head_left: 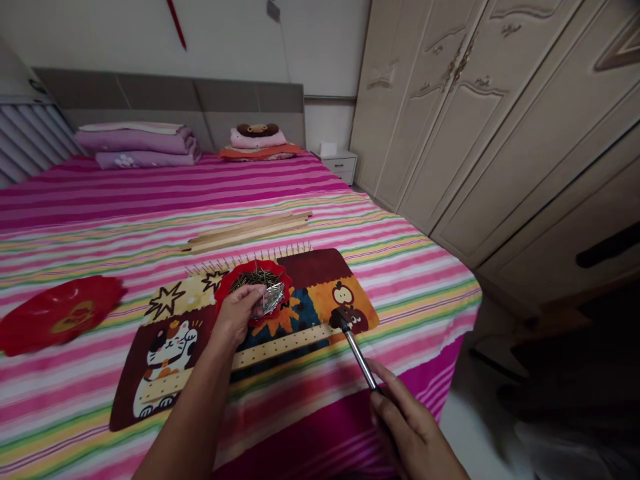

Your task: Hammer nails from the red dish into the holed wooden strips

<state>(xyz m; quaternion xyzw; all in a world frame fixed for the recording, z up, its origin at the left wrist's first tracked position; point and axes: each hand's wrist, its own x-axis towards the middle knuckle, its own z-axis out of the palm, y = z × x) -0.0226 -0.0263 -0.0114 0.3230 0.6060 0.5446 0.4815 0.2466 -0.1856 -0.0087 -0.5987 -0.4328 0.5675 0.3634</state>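
My left hand (239, 312) reaches over a red scalloped dish (223, 283) heaped with nails (254, 279). Its fingers are pinched together at the silvery nails; what they hold is hidden. In my right hand (407, 417) is a hammer (359, 351), gripped by its dark handle. The hammer's head rests at or just above the right end of a wooden strip (285, 350) dotted with small marks or holes. My left forearm covers part of this strip. Both strip and dish lie on a patterned mat (345, 263) with a cat picture.
A row of upright nails (250, 259) stands along the mat's far edge. Beyond lie several wooden strips (245, 232). A red plate (60, 313) is at left on the striped bedspread (400, 293). Folded bedding (140, 143) sits by the headboard; wardrobes (450, 100) stand right.
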